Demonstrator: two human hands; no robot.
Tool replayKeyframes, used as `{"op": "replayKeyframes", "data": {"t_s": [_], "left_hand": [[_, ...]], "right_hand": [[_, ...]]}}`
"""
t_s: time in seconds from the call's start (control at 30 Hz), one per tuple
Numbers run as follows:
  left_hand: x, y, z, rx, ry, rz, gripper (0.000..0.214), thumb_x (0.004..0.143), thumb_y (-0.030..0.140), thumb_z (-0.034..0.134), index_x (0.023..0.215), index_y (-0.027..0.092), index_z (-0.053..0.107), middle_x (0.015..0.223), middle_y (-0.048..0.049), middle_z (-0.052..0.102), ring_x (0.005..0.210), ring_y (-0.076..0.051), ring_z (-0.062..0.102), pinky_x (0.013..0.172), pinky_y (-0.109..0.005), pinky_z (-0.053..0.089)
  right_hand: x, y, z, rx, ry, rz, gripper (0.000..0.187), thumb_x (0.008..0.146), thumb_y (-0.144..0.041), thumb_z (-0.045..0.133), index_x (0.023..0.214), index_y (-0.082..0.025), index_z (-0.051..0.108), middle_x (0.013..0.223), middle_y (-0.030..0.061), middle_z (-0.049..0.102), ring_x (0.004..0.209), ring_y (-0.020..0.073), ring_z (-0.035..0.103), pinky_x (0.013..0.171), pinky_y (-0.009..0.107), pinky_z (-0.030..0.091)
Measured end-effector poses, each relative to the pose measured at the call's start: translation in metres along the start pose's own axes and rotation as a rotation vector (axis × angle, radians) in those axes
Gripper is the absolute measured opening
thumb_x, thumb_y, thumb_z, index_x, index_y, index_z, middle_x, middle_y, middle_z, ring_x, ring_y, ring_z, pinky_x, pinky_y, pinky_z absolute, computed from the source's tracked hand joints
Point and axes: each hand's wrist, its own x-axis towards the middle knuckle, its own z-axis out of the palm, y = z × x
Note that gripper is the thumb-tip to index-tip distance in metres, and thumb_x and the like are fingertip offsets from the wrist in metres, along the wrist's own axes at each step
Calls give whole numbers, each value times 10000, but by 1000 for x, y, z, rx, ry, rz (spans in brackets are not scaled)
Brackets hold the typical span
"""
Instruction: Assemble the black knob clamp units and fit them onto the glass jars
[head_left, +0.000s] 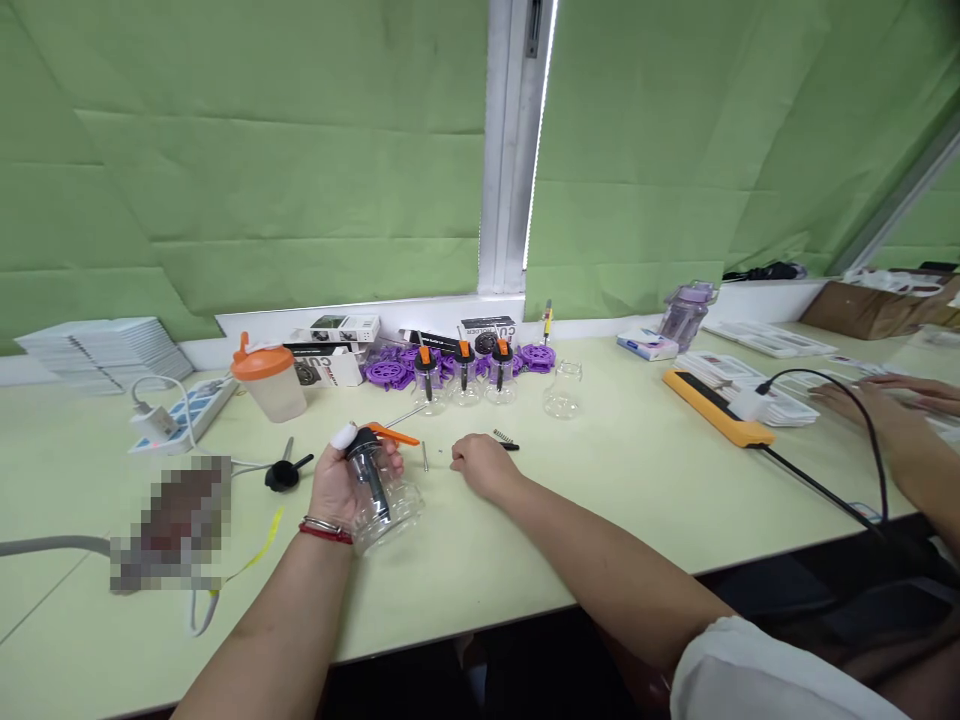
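While the left hand held a clear bottle tilted, its black top farther off and its base slanting back rightward, the right hand sat to the bottle's right, fingers curled; whether they pinched anything, I could not tell. A metal pin lay between both hands on the pale desk. Green paper hung beyond them.

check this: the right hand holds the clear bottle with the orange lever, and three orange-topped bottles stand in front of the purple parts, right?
Not quite: the head view shows the left hand holding the clear bottle with the orange lever, not the right hand. Three orange-topped bottles do stand in front of the purple parts.
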Motion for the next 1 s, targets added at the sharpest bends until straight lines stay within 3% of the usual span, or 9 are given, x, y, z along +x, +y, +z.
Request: {"op": "replayKeyframes", "data": {"t_s": [0.17,0.33,0.47,0.57,0.63,0.7,0.83,0.93,1.0], "left_hand": [[4,-2,5,-84,185,155,245,822,337,507,727,132,600,637,-73,653,660,-214,663,629,-339,555],[8,-2,4,-148,163,201,212,822,289,510,760,122,625,665,-67,663,729,-207,661,734,-373,553],[9,-5,3,-219,94,234,244,807,352,540,809,128,636,743,-82,678,818,-223,658,775,-381,539],[9,-14,6,-174,-28,286,236,772,366,610,894,165,628,862,-76,687,862,-202,644,782,-352,520],[7,-20,8,-35,-98,331,242,749,336,645,938,188,613,931,-70,682,901,-193,631,771,-325,510],[5,-25,8,205,-104,398,213,743,316,651,912,197,600,895,-48,674,834,-166,626,685,-268,502],[3,-27,4,774,40,502,245,828,409,532,736,184,559,583,26,537,441,-83,451,394,-189,347],[1,-25,6,934,132,506,342,839,485,477,689,182,530,501,40,455,365,-76,383,342,-193,285],[-2,-23,10,895,170,411,376,828,529,464,684,185,510,472,48,429,331,-78,362,317,-198,258]], "right_hand": [[9,-4,10,-112,-29,15,118,811,-117,569,727,-153,644,859,99,652,793,183,586,675,274,362],[8,-6,1,-4,62,107,53,804,-177,614,855,-165,620,850,74,653,785,175,576,665,266,372],[-13,-21,-14,568,55,177,344,876,-504,478,853,-175,575,823,59,620,736,171,604,643,279,437],[-34,-37,-19,1225,-300,299,568,821,-718,343,1089,-229,454,913,51,603,713,197,656,592,335,506],[-42,-42,-20,1415,-367,361,550,792,-704,432,1101,-250,399,872,19,583,672,184,662,591,337,522],[-45,-43,-22,1405,-336,408,507,773,-638,534,1066,-246,399,823,-2,553,591,149,633,511,268,489],[-46,-40,-28,1079,-201,400,532,755,-624,574,1078,-239,397,855,8,522,534,107,553,396,197,366],[-51,-36,-32,808,-46,224,573,774,-595,578,1165,-233,367,952,43,527,677,135,570,561,274,485],[-55,-31,-34,597,50,-43,601,764,-546,623,1213,-231,375,1093,93,519,875,194,576,756,370,505]]}}
